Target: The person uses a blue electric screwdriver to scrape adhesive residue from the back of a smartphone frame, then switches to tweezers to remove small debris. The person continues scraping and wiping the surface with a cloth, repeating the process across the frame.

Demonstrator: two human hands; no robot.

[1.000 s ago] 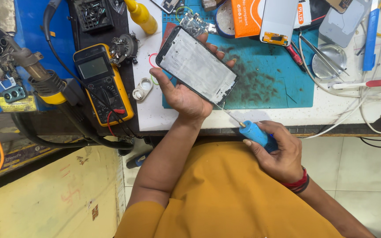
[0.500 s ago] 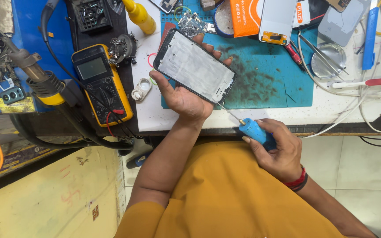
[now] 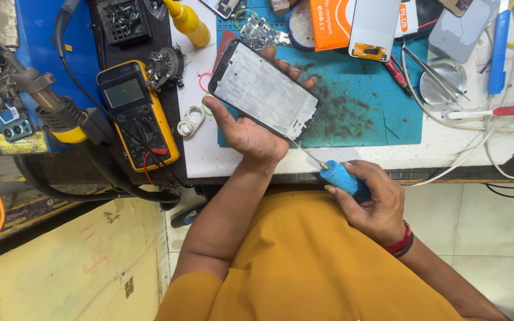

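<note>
Left hand (image 3: pixel 251 134) cradles phone frame (image 3: pixel 265 90) (orange package (image 3: pixel 330 24) beyond).

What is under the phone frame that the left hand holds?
Under the phone frame lie the left hand, whose fingers curl over its far edge, and the teal mat on the bench. The frame hides the palm and whatever lies on the mat beneath it.

Palm of left hand (image 3: pixel 251 134) hidden behind phone frame (image 3: pixel 264 91); only thumb and fingertips visible. Screwdriver (image 3: pixel 337 176) tip too thin to tell against frame edge; handle partly covered by right hand (image 3: pixel 376 202). Circuit board (image 3: pixel 260 32) detail too small. Silver panel (image 3: pixel 462 30) cut off at top edge.
</note>
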